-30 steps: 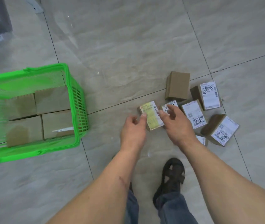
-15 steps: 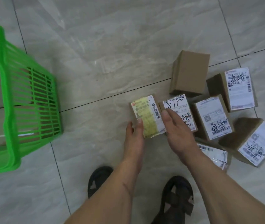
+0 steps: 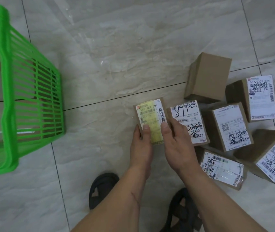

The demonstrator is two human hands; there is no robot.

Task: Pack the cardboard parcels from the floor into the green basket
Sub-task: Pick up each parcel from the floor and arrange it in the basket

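Note:
A small cardboard parcel with a yellowed label (image 3: 151, 114) lies on the tiled floor at centre. My left hand (image 3: 141, 144) grips its left side with the thumb on top. My right hand (image 3: 175, 143) presses its right side, thumb on the label. Both hands clasp this parcel. Several more labelled parcels lie to the right, the nearest (image 3: 186, 114) touching my right hand. A plain brown parcel (image 3: 208, 76) stands behind them. The green basket (image 3: 9, 104) stands at the left edge, with cardboard parcels visible inside through its slatted wall.
My two feet in dark sandals (image 3: 102, 188) stand on the floor just below the hands. Grey marble-look tiles (image 3: 116, 56) stretch between the basket and the pile of parcels.
The view has dropped closer to the floor and shifted right, so the basket slid to the left edge. Both hands have closed onto the sides of the yellow-labelled parcel.

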